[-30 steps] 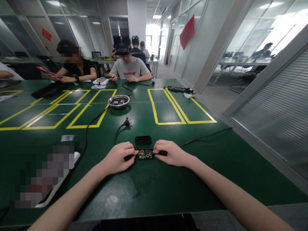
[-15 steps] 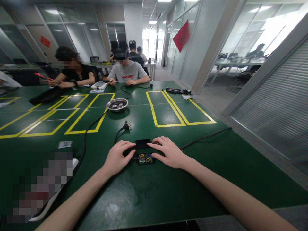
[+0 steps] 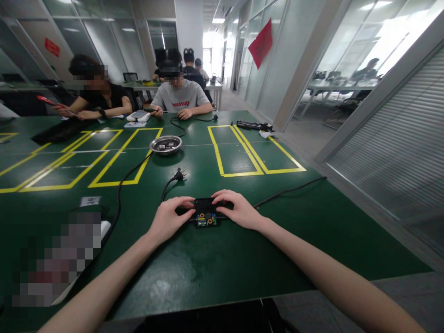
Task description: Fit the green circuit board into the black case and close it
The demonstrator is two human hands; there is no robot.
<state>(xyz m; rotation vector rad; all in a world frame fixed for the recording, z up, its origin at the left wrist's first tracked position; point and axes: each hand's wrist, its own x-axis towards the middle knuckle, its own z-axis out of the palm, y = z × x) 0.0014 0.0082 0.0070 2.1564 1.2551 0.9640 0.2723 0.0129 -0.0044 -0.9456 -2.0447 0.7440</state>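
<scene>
Near the centre of the frame, the left hand (image 3: 169, 216) and the right hand (image 3: 239, 210) pinch a black cover (image 3: 205, 205) at its two short ends, fingers and thumbs curled around them. Just below the cover, a circuit board (image 3: 207, 220) with coils sits in a black case, between the hands and close to both thumbs. All this is over the green tabletop (image 3: 166, 277). A plug (image 3: 179, 175) lies above and left of the left hand; beyond it, upper left of centre, stands a metal bowl (image 3: 165, 152) with small metal parts inside. A black cable (image 3: 291, 190) runs from behind the right hand toward the right. At upper centre-left sits a person in a grey shirt (image 3: 180, 96).
</scene>
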